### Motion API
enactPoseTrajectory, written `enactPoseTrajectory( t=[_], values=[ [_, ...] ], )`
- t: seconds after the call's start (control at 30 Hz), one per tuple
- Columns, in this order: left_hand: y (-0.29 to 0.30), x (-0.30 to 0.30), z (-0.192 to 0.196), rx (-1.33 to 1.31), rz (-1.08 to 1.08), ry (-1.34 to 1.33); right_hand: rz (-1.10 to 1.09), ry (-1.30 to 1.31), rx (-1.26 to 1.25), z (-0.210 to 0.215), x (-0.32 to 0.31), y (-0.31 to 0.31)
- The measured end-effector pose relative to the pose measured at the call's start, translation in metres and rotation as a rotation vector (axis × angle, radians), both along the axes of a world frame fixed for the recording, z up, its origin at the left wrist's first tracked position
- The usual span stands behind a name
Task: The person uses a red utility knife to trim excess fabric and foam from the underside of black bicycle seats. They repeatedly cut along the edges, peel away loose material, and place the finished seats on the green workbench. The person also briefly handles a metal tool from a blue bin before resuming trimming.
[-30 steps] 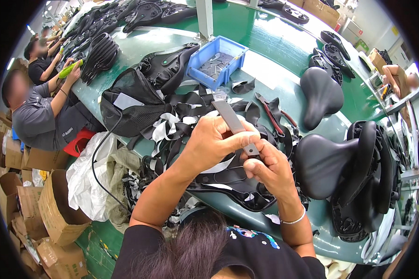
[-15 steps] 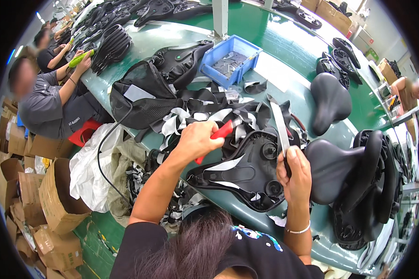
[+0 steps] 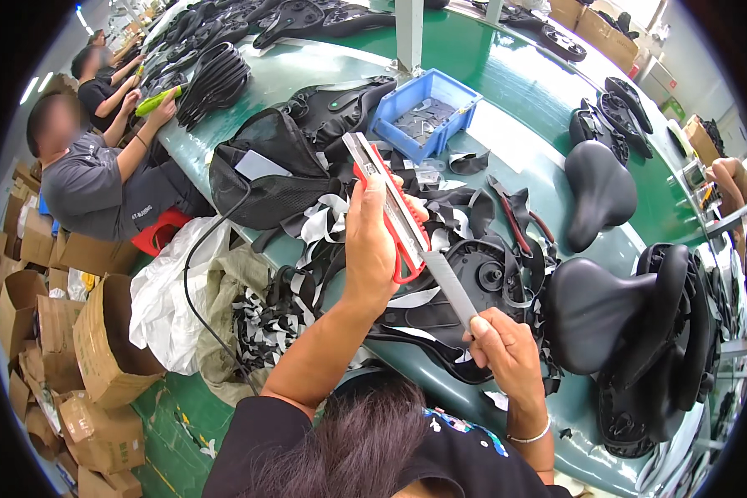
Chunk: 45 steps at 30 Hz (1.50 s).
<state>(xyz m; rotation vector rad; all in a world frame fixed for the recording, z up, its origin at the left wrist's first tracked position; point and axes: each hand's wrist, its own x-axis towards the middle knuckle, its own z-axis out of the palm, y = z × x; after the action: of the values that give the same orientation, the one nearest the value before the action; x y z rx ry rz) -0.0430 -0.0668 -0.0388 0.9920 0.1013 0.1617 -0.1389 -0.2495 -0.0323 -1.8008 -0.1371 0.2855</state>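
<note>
My left hand [image 3: 370,249] is closed around a red utility knife [image 3: 400,217], whose long metal channel slants up and away to the left. Between the fingers of my right hand [image 3: 510,349] is the end of a long grey snap-off blade [image 3: 451,290]. The blade's other end meets the near end of the knife; whether it sits inside the channel I cannot tell. Below both hands a black bicycle saddle [image 3: 483,270] lies underside up, with white-edged cover flaps at its rim. Beyond it, red-handled pliers [image 3: 513,217] rest among black and white scraps [image 3: 328,217].
A blue bin [image 3: 427,124] of small dark pieces stands at the back. Black saddles [image 3: 598,303] pile up on the right. At left are a white sack [image 3: 174,307], a black cable [image 3: 189,286] and cardboard boxes [image 3: 108,340]. A co-worker [image 3: 100,178] sits there holding a green tool.
My left hand has turned the knife so its channel faces up. My right hand has swung the blade from upright to slanting, bringing its end to the knife. The view has shifted slightly.
</note>
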Motion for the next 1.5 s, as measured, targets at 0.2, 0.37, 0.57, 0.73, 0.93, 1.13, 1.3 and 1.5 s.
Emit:
enactPoseTrajectory(
  t=[0.2,0.37,0.57,0.73,0.93,1.13,1.3,1.5],
  values=[
    [-0.01,-0.005,-0.002,-0.065,-0.037,-0.037,0.019,0.203,0.229,0.003,0.0,0.002],
    [-0.029,-0.016,-0.006,-0.105,-0.145,-0.026,-0.1,0.095,0.444,-0.002,0.011,0.025],
    [-0.052,-0.029,-0.01,-0.15,-0.109,-0.045,-0.194,-0.324,0.055,-0.002,0.027,0.026],
    [-0.055,-0.025,0.0,-0.171,-0.092,0.06,0.004,-0.364,0.112,0.005,0.041,0.017],
    [-0.051,-0.01,-0.005,-0.22,-0.234,0.08,0.285,-0.35,0.166,-0.002,0.046,0.003],
    [-0.069,0.012,-0.005,0.256,-0.358,-0.224,0.018,-0.134,0.332,0.007,0.073,-0.011],
    [-0.102,0.087,0.002,0.633,-0.442,-0.312,-0.165,-0.231,0.638,0.018,0.169,-0.09],
    [-0.176,0.221,-0.033,1.019,-0.465,-0.202,-0.793,-0.438,0.331,0.023,0.333,-0.261]
  ],
)
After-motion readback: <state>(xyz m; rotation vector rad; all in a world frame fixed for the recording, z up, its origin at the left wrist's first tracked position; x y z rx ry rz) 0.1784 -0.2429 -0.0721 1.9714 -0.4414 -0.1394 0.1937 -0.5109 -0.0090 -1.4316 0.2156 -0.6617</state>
